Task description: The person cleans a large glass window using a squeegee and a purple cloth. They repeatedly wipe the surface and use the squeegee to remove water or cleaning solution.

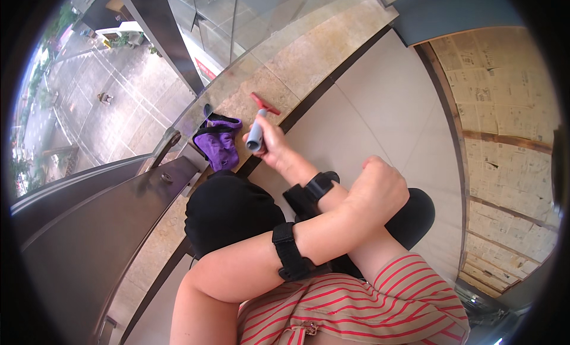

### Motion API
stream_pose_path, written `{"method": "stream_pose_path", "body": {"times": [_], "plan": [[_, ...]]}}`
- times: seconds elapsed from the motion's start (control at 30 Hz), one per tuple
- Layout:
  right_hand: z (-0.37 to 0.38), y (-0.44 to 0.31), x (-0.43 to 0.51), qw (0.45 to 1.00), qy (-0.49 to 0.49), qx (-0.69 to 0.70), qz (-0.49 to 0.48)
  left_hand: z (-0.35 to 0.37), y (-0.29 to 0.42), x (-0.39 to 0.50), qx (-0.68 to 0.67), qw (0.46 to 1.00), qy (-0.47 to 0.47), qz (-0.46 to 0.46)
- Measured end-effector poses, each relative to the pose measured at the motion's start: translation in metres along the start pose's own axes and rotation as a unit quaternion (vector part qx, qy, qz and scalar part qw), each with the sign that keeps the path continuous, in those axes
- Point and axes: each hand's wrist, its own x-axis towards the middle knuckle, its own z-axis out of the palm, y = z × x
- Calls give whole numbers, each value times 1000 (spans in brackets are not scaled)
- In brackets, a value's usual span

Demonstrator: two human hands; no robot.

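In my right hand (270,142) is the grey tubular handle of a squeegee (255,133), its red head (266,104) pointing away from me over the stone ledge. Just left of that hand a purple cloth with black edging (219,144) lies crumpled on the ledge. My left arm crosses over my right forearm, and my left hand (378,184) is bent with curled fingers near my right knee; its palm side is hidden, so I cannot tell whether it holds anything. Black straps circle both forearms.
A stone ledge (307,55) runs diagonally along glass panes, with a metal fitting (167,142) at the left. Pale floor tiles (356,109) lie beyond its dark edge. Paper-covered panels (503,100) stand at the right. Through the glass, a distant person (105,98) is on paving outside.
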Motion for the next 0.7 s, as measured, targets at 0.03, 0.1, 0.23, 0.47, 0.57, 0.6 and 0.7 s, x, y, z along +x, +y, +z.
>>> {"method": "stream_pose_path", "body": {"times": [0.03, 0.1, 0.23, 0.47, 0.57, 0.6, 0.7], "plan": [[5, 0, 2, 999, -22, -18, 45, -1, 1, 0, -5, 1000, -21, 2], [12, -2, 9, 999, -27, -24, -26, 0, 0, 1, 6, 1000, 6, 1], [13, -26, 37, 994, -14, -3, -107, 2, -4, -1, 20, 1000, 3, 19], [15, -18, 43, 998, -26, -29, -53, 4, -3, 1, 28, 999, 31, -18], [17, -30, 49, 991, 4, -20, -133, 6, -2, 0, 13, 1000, 20, 0], [17, -31, 50, 997, -25, -7, -80, 6, -3, 0, 13, 1000, 15, 6], [15, -30, 52, 998, -24, -15, -49, 8, -7, 0, 9, 1000, 7, 9]]}}
